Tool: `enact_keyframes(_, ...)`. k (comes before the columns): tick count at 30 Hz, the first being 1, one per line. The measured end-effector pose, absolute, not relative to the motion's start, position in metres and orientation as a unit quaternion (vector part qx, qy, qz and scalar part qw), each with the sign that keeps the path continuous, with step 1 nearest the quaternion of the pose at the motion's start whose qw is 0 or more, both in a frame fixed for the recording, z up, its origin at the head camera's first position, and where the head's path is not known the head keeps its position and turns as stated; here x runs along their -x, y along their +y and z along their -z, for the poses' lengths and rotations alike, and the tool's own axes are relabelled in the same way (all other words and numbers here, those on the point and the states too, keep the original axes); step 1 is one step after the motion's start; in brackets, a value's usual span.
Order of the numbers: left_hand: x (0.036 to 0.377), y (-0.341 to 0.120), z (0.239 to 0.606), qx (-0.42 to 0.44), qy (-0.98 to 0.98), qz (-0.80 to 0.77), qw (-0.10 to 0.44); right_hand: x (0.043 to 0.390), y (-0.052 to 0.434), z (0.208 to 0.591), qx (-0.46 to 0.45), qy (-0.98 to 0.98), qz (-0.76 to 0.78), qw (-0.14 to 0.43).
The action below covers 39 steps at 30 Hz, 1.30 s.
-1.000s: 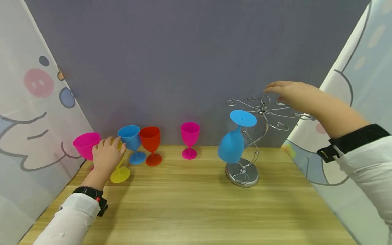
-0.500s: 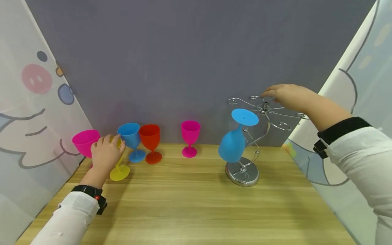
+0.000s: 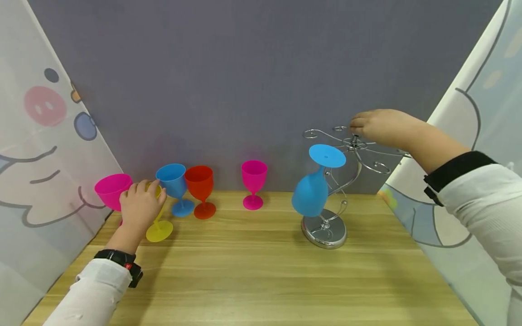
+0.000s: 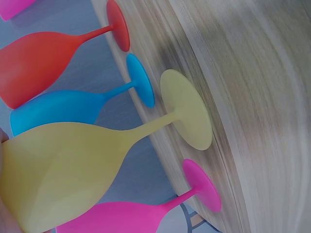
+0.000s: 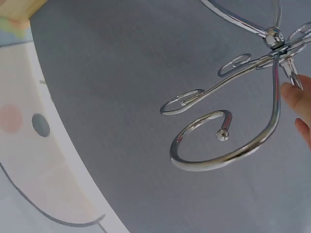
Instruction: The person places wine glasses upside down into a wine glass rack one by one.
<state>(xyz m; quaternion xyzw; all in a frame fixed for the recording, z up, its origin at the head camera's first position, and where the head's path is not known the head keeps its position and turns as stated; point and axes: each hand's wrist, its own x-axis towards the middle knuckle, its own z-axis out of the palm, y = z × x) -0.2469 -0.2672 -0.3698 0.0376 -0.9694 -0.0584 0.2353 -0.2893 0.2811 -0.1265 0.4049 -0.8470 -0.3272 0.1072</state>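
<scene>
Left hand (image 3: 138, 208) wraps its grip around the bowl of the yellow goblet (image 3: 157, 222), fingers curled over the rim side; the goblet's foot rests on the wooden bench (image 3: 261, 271) at the left end, just beside a blue goblet (image 3: 175, 188), with a red goblet (image 3: 200, 190) beyond that and a large pink goblet (image 3: 112, 190) on the other side, partly behind the hand. Right hand (image 3: 377, 127) sits at the crown of the chrome goblet rack (image 3: 338, 181), fingertips (image 5: 297, 97) closed on the small top ring; the wrist view shows only two fingertips beside the hub, so how firm that hold is cannot be told. A second blue goblet (image 3: 311, 190) hangs inverted from one rack arm, its foot up. A small pink goblet (image 3: 253, 183) stands alone at mid-bench. Judgement: the yellow goblet looks like thin coloured plastic, so light, fairly stiff, smooth and a bit slippery; unlikely to shatter. Best taken at the bowl or the stem, as the foot must stay free. Hidden: most of the yellow bowl in the head view, the left fingers in the wrist view, and the rack's far arms behind the right hand.
</scene>
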Motion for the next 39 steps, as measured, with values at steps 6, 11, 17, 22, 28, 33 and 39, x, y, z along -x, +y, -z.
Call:
enact_keyframes(6, 0.2452, -0.2679, 0.367, -0.033, -0.967, 0.055, 0.245, 0.2887, 0.2836, 0.1277, -0.432, -0.813, 0.37, 0.127)
enact_keyframes(11, 0.2446, -0.2698, 0.3679, -0.034, -0.97, 0.059, 0.233, 0.2888, 0.2842, 0.1281, -0.434, -0.809, 0.372, 0.132)
enact_keyframes(17, 0.244, -0.2714, 0.3686, -0.033, -0.971, 0.061, 0.23, 0.2876, 0.2834, 0.1271, -0.436, -0.811, 0.367, 0.132)
enact_keyframes(22, 0.2437, -0.2723, 0.3707, -0.032, -0.97, 0.057, 0.233, 0.2872, 0.2823, 0.1274, -0.442, -0.805, 0.37, 0.139)
enact_keyframes(28, 0.2429, -0.2723, 0.3687, -0.034, -0.972, 0.055, 0.227, 0.2868, 0.2821, 0.1267, -0.442, -0.806, 0.369, 0.135)
enact_keyframes(33, 0.2411, -0.2724, 0.3679, -0.036, -0.974, 0.055, 0.216, 0.2868, 0.2835, 0.1255, -0.449, -0.805, 0.363, 0.135)
enact_keyframes(39, 0.24, -0.274, 0.3663, -0.037, -0.974, 0.056, 0.218, 0.2872, 0.2807, 0.123, -0.435, -0.83, 0.324, 0.128)
